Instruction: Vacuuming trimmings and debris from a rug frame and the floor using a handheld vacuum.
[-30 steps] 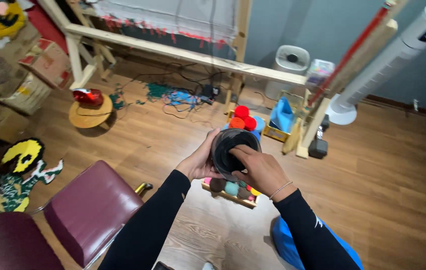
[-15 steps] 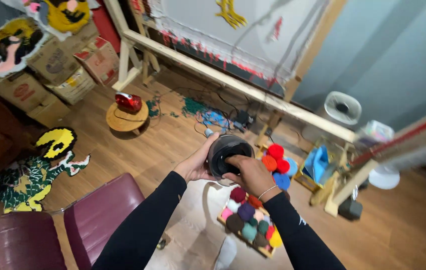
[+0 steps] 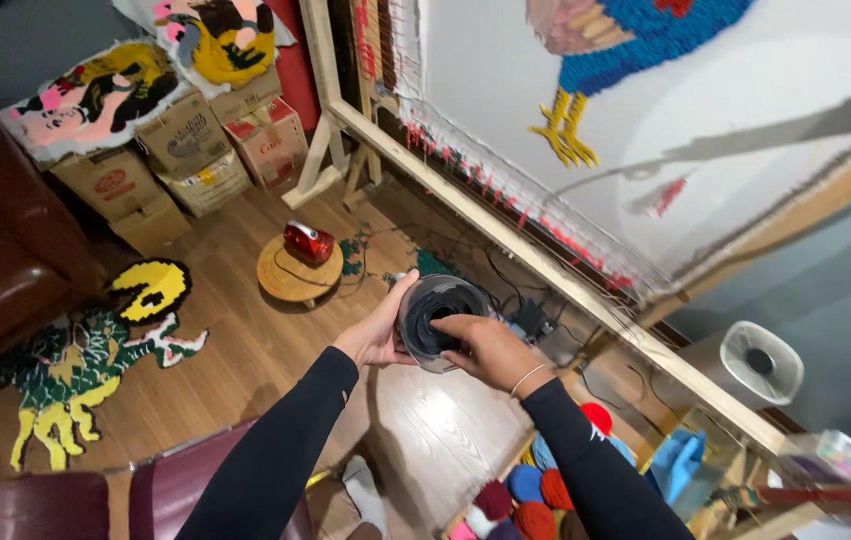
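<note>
Above wooden floor (image 3: 246, 350), two hands, left hand (image 3: 378, 335) and right hand (image 3: 486, 350), grip one black spool (image 3: 436, 318).

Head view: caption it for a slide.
Both hands, left and right, hold a dark round cone of yarn above a wood floor.

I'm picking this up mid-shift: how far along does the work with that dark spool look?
Done: the cloth on the frame already shows a tufted blue bird with yellow feet. In hand: the left hand cradles the dark spool from the side, and the right hand has its fingers in the spool's open end. Left: most of the cloth is bare white, and yarn balls sit on the floor.
</note>
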